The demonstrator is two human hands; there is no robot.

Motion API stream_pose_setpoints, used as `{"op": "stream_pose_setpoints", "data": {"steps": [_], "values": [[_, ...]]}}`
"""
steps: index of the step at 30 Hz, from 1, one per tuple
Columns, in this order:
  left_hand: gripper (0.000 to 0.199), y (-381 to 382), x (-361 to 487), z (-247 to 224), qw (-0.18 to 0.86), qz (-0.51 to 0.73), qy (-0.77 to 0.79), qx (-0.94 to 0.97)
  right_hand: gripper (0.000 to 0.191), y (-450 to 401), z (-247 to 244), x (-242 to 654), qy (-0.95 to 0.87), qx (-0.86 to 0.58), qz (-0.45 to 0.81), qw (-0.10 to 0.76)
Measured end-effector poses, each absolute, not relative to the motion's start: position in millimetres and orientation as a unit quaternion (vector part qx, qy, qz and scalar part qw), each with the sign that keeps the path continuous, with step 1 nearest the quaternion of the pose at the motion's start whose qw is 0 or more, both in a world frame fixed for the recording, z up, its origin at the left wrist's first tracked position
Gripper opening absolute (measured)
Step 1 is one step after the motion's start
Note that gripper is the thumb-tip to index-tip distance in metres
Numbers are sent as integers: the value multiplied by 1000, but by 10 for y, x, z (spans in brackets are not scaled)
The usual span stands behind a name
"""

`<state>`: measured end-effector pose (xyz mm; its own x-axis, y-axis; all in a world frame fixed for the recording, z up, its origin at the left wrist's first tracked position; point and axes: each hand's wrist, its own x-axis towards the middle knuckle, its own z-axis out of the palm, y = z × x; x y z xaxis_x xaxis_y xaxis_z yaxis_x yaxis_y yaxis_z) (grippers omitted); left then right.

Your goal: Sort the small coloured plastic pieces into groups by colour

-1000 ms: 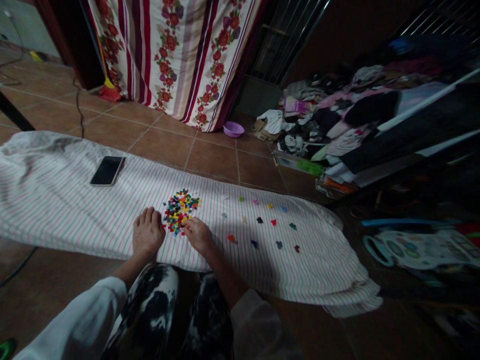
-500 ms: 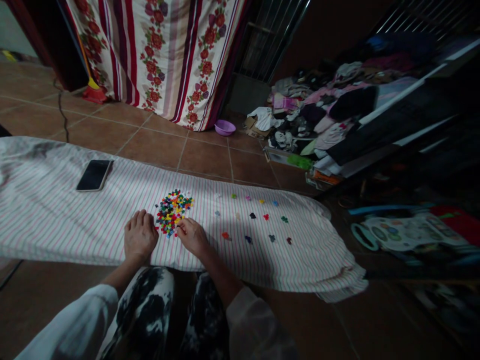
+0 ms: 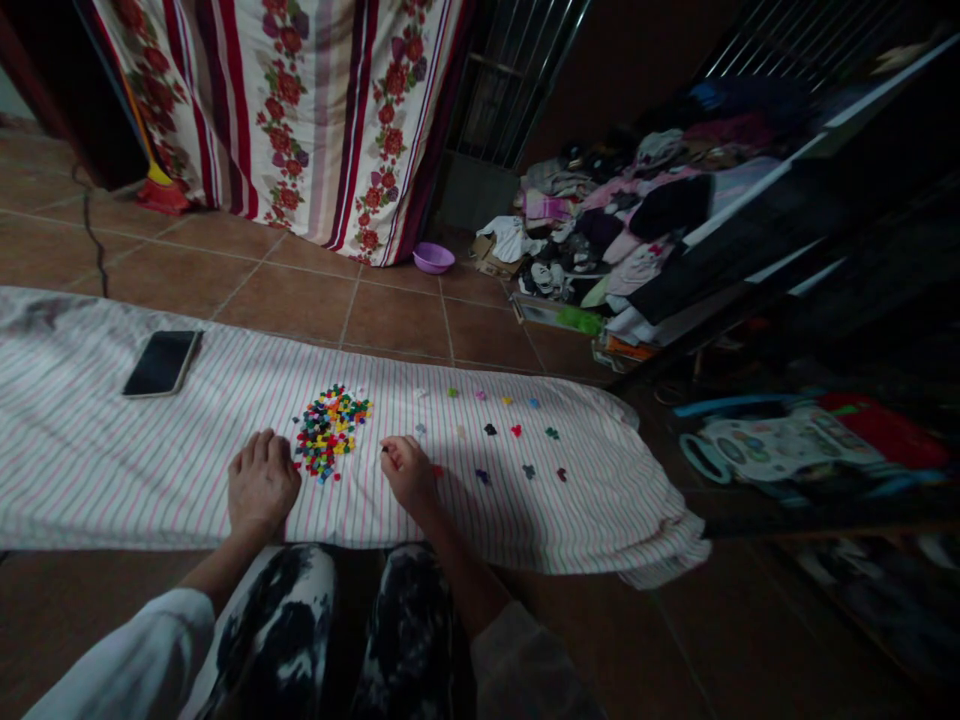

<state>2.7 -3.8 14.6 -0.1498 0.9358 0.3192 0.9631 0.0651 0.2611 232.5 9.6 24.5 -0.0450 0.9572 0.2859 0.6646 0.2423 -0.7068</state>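
Note:
A heap of small multicoloured pieces (image 3: 326,430) lies on the striped cloth (image 3: 360,520). Just left of it my left hand (image 3: 262,480) rests on the cloth, fingers spread a little, holding nothing. To the heap's right, my right hand (image 3: 407,470) pinches a small dark piece (image 3: 385,449) between thumb and finger. Farther right, small single-colour clusters lie in three rows, among them a black one (image 3: 490,429), a red one (image 3: 516,431), a dark green one (image 3: 552,433) and a grey one (image 3: 529,471). An orange-red cluster (image 3: 438,470) is partly hidden by my right hand.
A phone (image 3: 163,363) lies on the cloth at the left. Beyond the cloth are a purple bowl (image 3: 433,258), a floral curtain (image 3: 322,120), a red broom (image 3: 163,193) and a pile of clothes (image 3: 600,215) on the floor.
My right hand has moved right, away from the heap, with a small dark piece in its fingertips. My left hand stays beside the heap. The whole view has shifted slightly.

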Motion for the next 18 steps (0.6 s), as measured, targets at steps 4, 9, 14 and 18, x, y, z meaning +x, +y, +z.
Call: {"op": "stream_pose_setpoints", "data": {"steps": [4, 9, 14, 18], "values": [[31, -35, 30, 144, 40, -200, -730, -652, 23, 122, 206, 2713, -661, -607, 166, 409], [31, -33, 14, 124, 45, -182, -731, -656, 28, 206, 169, 3318, -591, -660, 135, 443], [32, -38, 22, 142, 48, -183, -733, -654, 37, 328, 140, 3904, -492, -749, 81, 437], [32, -33, 28, 134, 48, -194, -733, -650, 42, 411, 98, 4234, -454, -792, 77, 402]]}}
